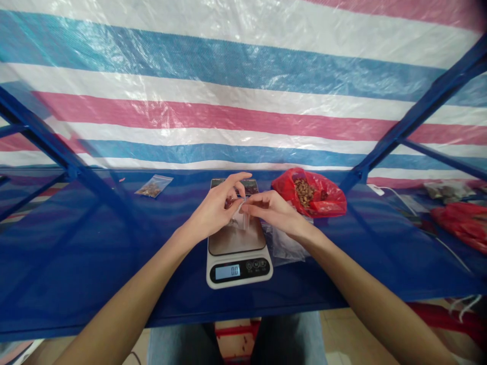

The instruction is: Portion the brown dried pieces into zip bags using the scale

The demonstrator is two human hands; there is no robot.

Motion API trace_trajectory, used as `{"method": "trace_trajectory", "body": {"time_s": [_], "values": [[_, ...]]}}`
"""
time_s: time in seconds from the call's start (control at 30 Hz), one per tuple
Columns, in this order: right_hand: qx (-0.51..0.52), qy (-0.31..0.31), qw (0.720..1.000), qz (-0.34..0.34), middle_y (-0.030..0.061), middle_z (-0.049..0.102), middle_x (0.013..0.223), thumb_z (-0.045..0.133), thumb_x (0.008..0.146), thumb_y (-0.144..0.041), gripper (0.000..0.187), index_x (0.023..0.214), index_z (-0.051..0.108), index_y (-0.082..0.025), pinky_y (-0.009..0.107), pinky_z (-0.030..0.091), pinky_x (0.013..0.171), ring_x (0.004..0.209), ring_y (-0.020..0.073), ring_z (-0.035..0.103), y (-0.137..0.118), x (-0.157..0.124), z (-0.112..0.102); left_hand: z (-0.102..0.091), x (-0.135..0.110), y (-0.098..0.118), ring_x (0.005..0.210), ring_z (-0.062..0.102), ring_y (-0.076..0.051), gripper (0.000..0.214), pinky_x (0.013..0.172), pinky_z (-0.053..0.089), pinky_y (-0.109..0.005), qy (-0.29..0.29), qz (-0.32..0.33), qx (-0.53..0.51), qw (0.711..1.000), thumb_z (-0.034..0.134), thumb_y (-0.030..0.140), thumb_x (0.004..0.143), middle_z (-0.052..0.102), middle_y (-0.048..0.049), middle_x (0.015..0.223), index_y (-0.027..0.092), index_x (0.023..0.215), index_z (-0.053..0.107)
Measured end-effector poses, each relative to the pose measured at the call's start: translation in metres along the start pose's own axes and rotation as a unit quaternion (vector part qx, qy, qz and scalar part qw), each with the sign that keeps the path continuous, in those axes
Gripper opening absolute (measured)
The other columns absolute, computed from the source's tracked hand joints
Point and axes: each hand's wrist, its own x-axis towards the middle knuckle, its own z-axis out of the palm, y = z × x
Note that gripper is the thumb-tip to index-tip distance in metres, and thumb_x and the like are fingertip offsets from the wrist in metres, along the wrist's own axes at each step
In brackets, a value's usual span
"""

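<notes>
Pinching a small, clear plastic bag [240,220] by its upper edge, the person's left hand [219,205] and right hand [276,210] held it over the white, rectangular digital scale [238,246], near the glossy blue shelf's [114,268] front edge. Wide room opened leftward; rightward, a crumpled red plastic bag [333,203] of brown pieces sat close.

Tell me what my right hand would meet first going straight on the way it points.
Probably your left hand, just beyond the small clear bag at the fingers of your right hand, though depth is unclear.
</notes>
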Motion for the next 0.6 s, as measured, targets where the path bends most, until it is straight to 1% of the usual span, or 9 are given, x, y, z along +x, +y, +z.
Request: {"method": "trace_trajectory", "body": {"time_s": [0.13, 0.2, 0.27, 0.3, 0.33, 0.4, 0.43, 0.5, 0.6], "values": [[0.017, -0.029, 0.999, 0.018, 0.0028, 0.078, 0.076, 0.079, 0.084, -0.034, 0.017, 0.084, 0.083, -0.017, 0.027, 0.051, 0.066, 0.067, 0.0152, 0.067, 0.001, 0.001, -0.006, 0.003, -0.001, -0.004, 0.074, 0.060, -0.009, 0.037, 0.069, 0.049, -0.022, 0.019, 0.046, 0.063, 0.997, 0.059, 0.009, 0.092, 0.065, 0.0009, 0.097, 0.024, 0.125, 0.064], [0.030, -0.036, 0.999, 0.028, 0.0038, 0.078, 0.074, 0.082, 0.082, -0.038, 0.021, 0.080, 0.082, -0.017, 0.028, 0.052, 0.068, 0.067, 0.0163, 0.068, -0.001, 0.001, -0.009, 0.003, -0.002, -0.004, 0.089, 0.064, -0.014, 0.021, 0.078, 0.050, -0.027, 0.048, 0.089, 0.114, 0.988, 0.061, 0.012, 0.094, 0.067, -0.0020, 0.100, 0.022, 0.112, 0.067], [0.042, -0.016, 0.998, 0.031, 0.0043, 0.078, 0.073, 0.086, 0.078, -0.041, 0.024, 0.077, 0.081, -0.017, 0.029, 0.052, 0.068, 0.067, 0.0165, 0.069, -0.003, 0.001, -0.010, 0.004, -0.002, -0.002, 0.097, 0.063, -0.018, 0.007, 0.086, 0.048, -0.033, 0.088, 0.126, 0.175, 0.972, 0.060, 0.016, 0.096, 0.068, -0.0041, 0.099, 0.020, 0.098, 0.066], [0.048, -0.001, 0.998, 0.031, 0.0041, 0.077, 0.072, 0.088, 0.075, -0.041, 0.025, 0.076, 0.080, -0.017, 0.029, 0.051, 0.068, 0.066, 0.0162, 0.068, -0.005, 0.001, -0.010, 0.004, -0.003, -0.001, 0.094, 0.061, -0.019, 0.008, 0.085, 0.046, -0.034, 0.102, 0.137, 0.200, 0.965, 0.060, 0.018, 0.097, 0.067, -0.0036, 0.093, 0.019, 0.090, 0.063], [0.054, 0.015, 0.998, 0.030, 0.0037, 0.076, 0.070, 0.090, 0.073, -0.041, 0.026, 0.075, 0.080, -0.017, 0.029, 0.051, 0.067, 0.065, 0.0156, 0.067, -0.006, 0.000, -0.009, 0.004, -0.004, 0.001, 0.087, 0.058, -0.018, 0.015, 0.082, 0.045, -0.034, 0.105, 0.139, 0.217, 0.960, 0.059, 0.019, 0.098, 0.063, -0.0020, 0.084, 0.019, 0.082, 0.060], [0.062, 0.041, 0.997, 0.023, 0.0023, 0.074, 0.067, 0.091, 0.071, -0.041, 0.027, 0.074, 0.079, -0.017, 0.028, 0.048, 0.066, 0.062, 0.0142, 0.065, -0.008, 0.000, -0.008, 0.005, -0.005, 0.004, 0.074, 0.051, -0.017, 0.029, 0.072, 0.040, -0.032, 0.081, 0.124, 0.218, 0.965, 0.056, 0.022, 0.099, 0.053, 0.0012, 0.068, 0.020, 0.071, 0.052], [0.065, 0.052, 0.996, 0.016, 0.0014, 0.072, 0.065, 0.092, 0.071, -0.041, 0.028, 0.072, 0.078, -0.017, 0.027, 0.047, 0.064, 0.061, 0.0134, 0.063, -0.008, -0.001, -0.007, 0.006, -0.005, 0.006, 0.072, 0.049, -0.016, 0.033, 0.069, 0.038, -0.032, 0.059, 0.113, 0.206, 0.970, 0.054, 0.023, 0.101, 0.049, 0.0018, 0.065, 0.020, 0.068, 0.049], [0.070, 0.070, 0.995, 0.000, 0.0000, 0.069, 0.063, 0.093, 0.069, -0.041, 0.030, 0.068, 0.075, -0.017, 0.026, 0.044, 0.062, 0.059, 0.0117, 0.059, -0.008, -0.001, -0.006, 0.006, -0.006, 0.008, 0.072, 0.049, -0.016, 0.037, 0.067, 0.037, -0.031, 0.018, 0.092, 0.173, 0.980, 0.053, 0.027, 0.102, 0.050, 0.0013, 0.067, 0.020, 0.066, 0.049], [0.082, 0.084, 0.993, -0.018, -0.0012, 0.067, 0.063, 0.094, 0.069, -0.042, 0.032, 0.068, 0.074, -0.018, 0.025, 0.041, 0.060, 0.058, 0.0106, 0.055, -0.006, -0.001, -0.004, 0.006, -0.007, 0.010, 0.075, 0.052, -0.015, 0.037, 0.071, 0.040, -0.030, -0.009, 0.075, 0.126, 0.989, 0.054, 0.032, 0.103, 0.055, 0.0003, 0.072, 0.019, 0.069, 0.054]]}}
